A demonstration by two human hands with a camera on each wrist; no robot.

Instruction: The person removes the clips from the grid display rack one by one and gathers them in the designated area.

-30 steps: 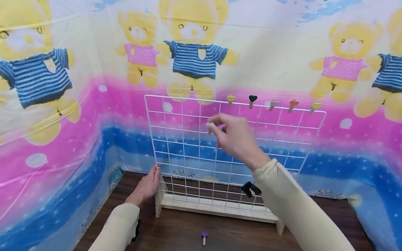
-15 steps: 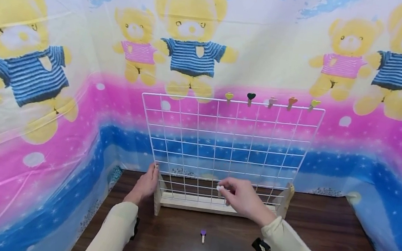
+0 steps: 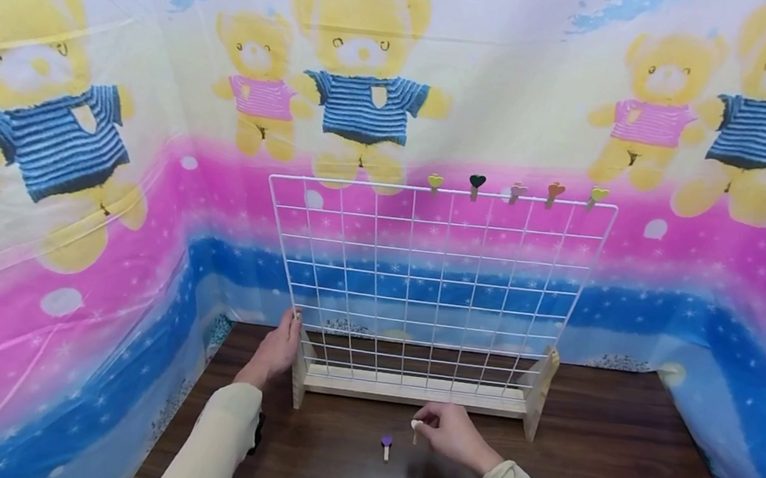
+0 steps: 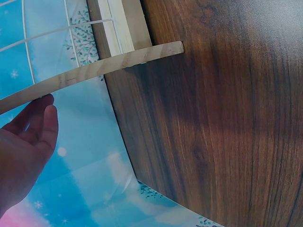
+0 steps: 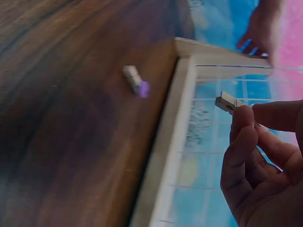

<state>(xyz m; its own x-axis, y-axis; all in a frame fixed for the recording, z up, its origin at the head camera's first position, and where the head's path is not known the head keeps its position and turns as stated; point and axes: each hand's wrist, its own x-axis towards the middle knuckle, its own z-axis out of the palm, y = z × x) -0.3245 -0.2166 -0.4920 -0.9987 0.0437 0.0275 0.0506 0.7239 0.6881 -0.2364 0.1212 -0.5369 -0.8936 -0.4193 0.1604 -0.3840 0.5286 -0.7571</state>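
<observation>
- The right hand (image 3: 453, 434) pinches the white heart clothespin (image 3: 415, 426) between thumb and fingertips, in front of the white wire grid (image 3: 409, 277).
- The purple heart clothespin (image 3: 386, 446) lies on the table (image 3: 598, 469) before the grid.
- The left hand (image 3: 276, 349), with loose fingers, touches the wooden stand (image 3: 407, 400) at the grid's left end.
- Five heart clothespins (image 3: 517, 192) sit along the grid's top edge.

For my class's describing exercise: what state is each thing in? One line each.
White clip: held in the air
Right hand: pinching the white clip
Left hand: touching the stand
Stand: upright
Grid: upright in the stand
Purple clip: lying on the table
Left yellow clip: clipped on the grid
Dark clip: clipped on
Pale clip: clipped on
Orange clip: clipped on
Right yellow clip: clipped on
Cloth: hung, creased
</observation>
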